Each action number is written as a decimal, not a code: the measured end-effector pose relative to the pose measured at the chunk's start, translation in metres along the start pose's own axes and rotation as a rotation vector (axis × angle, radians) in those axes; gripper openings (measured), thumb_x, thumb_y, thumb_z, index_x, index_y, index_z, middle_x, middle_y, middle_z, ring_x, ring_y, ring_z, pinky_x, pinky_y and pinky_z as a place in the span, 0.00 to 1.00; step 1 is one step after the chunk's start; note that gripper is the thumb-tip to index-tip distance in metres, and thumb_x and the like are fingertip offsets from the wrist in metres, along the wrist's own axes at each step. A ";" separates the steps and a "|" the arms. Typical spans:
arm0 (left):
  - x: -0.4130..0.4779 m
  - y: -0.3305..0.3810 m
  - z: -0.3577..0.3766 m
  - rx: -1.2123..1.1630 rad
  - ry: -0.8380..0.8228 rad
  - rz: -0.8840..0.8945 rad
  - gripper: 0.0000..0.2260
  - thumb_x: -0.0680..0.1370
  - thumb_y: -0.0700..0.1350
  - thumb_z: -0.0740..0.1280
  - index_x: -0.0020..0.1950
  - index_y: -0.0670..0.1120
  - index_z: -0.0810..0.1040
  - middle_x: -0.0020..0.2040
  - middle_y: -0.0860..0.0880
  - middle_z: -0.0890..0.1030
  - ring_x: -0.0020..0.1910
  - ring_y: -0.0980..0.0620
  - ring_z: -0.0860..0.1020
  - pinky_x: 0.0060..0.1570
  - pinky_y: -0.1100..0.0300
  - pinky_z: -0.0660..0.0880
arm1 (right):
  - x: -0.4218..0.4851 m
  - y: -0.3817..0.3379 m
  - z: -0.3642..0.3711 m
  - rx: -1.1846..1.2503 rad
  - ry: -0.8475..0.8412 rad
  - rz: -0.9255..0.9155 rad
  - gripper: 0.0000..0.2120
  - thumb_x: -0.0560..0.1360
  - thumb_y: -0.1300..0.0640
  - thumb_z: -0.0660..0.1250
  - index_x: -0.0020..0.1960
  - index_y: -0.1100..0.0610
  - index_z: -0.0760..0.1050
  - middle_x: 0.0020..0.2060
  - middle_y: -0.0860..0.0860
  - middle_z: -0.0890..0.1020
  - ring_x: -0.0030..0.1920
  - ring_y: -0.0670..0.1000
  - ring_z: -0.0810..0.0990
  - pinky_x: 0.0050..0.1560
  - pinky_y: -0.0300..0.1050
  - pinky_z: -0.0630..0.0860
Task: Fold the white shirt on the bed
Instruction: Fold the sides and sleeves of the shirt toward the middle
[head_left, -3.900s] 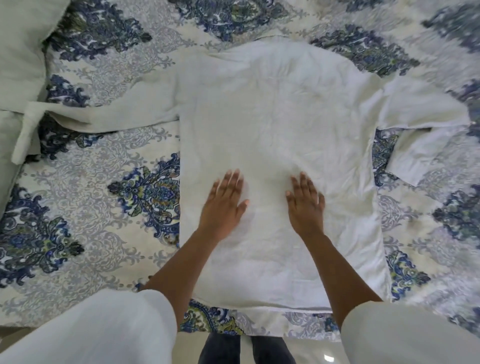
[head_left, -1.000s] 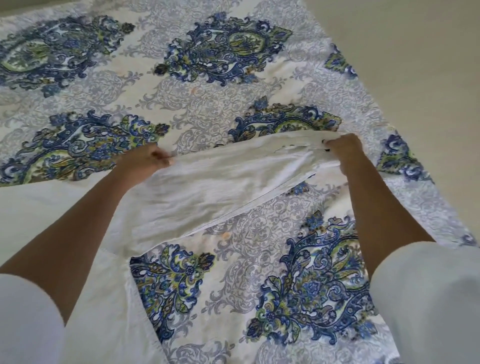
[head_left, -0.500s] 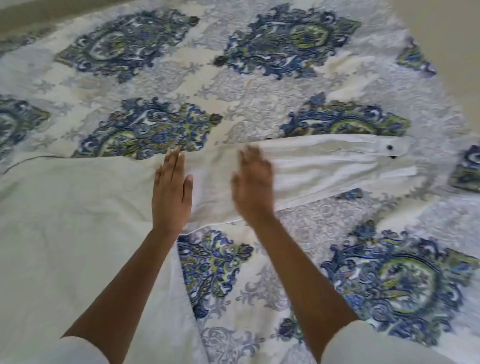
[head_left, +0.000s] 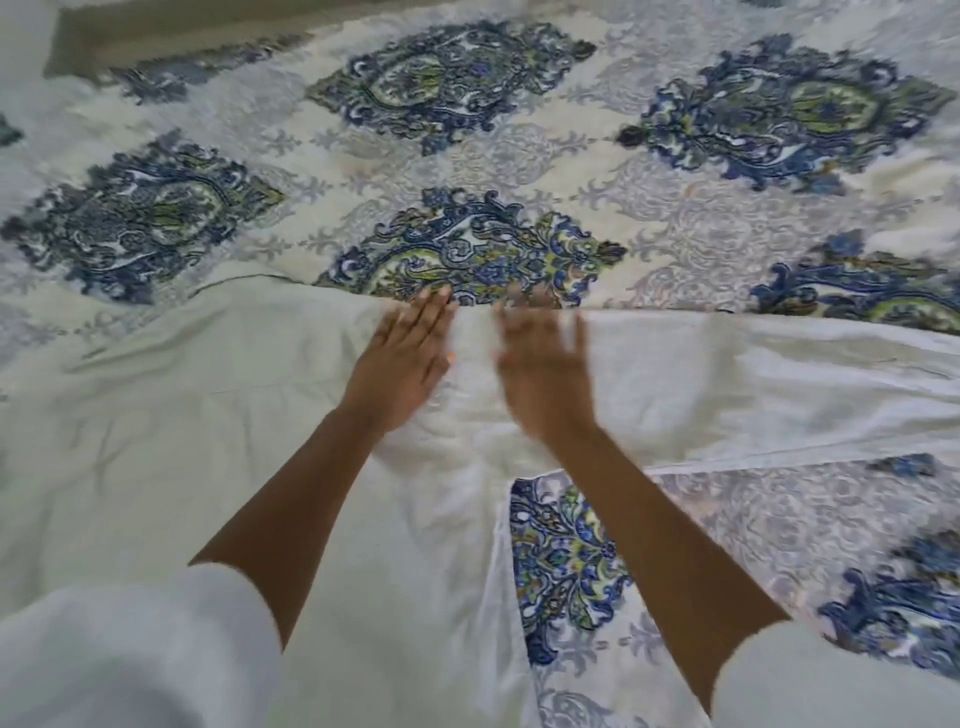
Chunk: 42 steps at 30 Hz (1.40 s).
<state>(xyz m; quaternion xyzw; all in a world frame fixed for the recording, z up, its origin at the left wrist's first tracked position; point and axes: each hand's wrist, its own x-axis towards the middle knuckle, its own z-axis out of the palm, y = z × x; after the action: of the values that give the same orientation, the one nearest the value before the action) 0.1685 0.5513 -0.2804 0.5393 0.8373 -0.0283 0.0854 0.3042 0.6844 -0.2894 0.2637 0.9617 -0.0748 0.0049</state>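
White shirt (head_left: 182, 467) lies spread and creased on the patterned bed (head_left: 467, 156), its sleeve (head_left: 779, 389) extended rightward. Left hand (head_left: 400, 364) rests flat at the shoulder, grip apart; right hand (head_left: 545, 374), blurred, shows straight fingers, holding nothing.

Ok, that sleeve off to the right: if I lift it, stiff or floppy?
Probably floppy: the sleeve lies flat and creased, so it should drape from any pinch. Likely light, being thin cloth. Pushing may bunch it, as wrinkles near the left hand suggest.
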 end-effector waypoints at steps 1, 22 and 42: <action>0.002 -0.006 0.004 0.001 -0.021 -0.014 0.28 0.79 0.55 0.44 0.76 0.44 0.54 0.77 0.46 0.56 0.76 0.47 0.54 0.72 0.45 0.54 | -0.003 -0.015 0.006 -0.013 -0.026 -0.115 0.26 0.77 0.50 0.46 0.72 0.54 0.64 0.73 0.54 0.64 0.73 0.57 0.63 0.69 0.63 0.58; 0.016 0.150 0.019 -0.157 -0.014 -0.030 0.30 0.77 0.54 0.44 0.75 0.39 0.55 0.76 0.40 0.58 0.75 0.42 0.57 0.72 0.48 0.51 | -0.086 0.181 -0.018 0.118 0.106 0.535 0.27 0.79 0.49 0.43 0.75 0.59 0.57 0.74 0.56 0.62 0.75 0.55 0.58 0.72 0.60 0.51; 0.125 0.309 0.021 -0.096 0.106 0.263 0.29 0.79 0.56 0.44 0.76 0.43 0.55 0.77 0.47 0.55 0.76 0.47 0.53 0.74 0.46 0.50 | -0.118 0.333 -0.048 0.130 0.126 0.687 0.29 0.76 0.45 0.35 0.76 0.47 0.50 0.77 0.49 0.50 0.77 0.52 0.47 0.74 0.58 0.48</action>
<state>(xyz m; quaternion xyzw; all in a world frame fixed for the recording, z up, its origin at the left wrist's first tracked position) 0.4007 0.7890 -0.3091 0.6404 0.7632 0.0516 0.0695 0.5762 0.9144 -0.2831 0.5754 0.8087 -0.1133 -0.0462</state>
